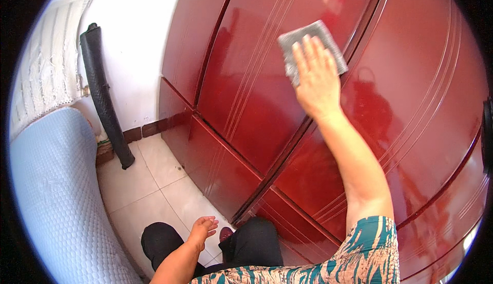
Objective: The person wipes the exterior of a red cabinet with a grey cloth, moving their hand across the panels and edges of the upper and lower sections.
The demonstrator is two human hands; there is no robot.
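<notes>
My right hand (318, 76) lies flat with its fingers stretched over a folded grey cloth (328, 35), holding it pressed against a glossy dark red cabinet door (246, 78). The cloth sticks out past the fingertips and on both sides of the hand. Its upper right corner lies near the dark gap between two doors. Low in the view, my left hand (204, 228) hangs in the air above my knees, fingers loosely bent and nothing in them.
At the left is a bed with a light blue quilted cover (56, 181). A long black roll (105, 94) leans against the white wall (133, 37). Pale floor tiles (131, 196) run between bed and cabinet. A striped white cloth (49, 53) hangs at the upper left.
</notes>
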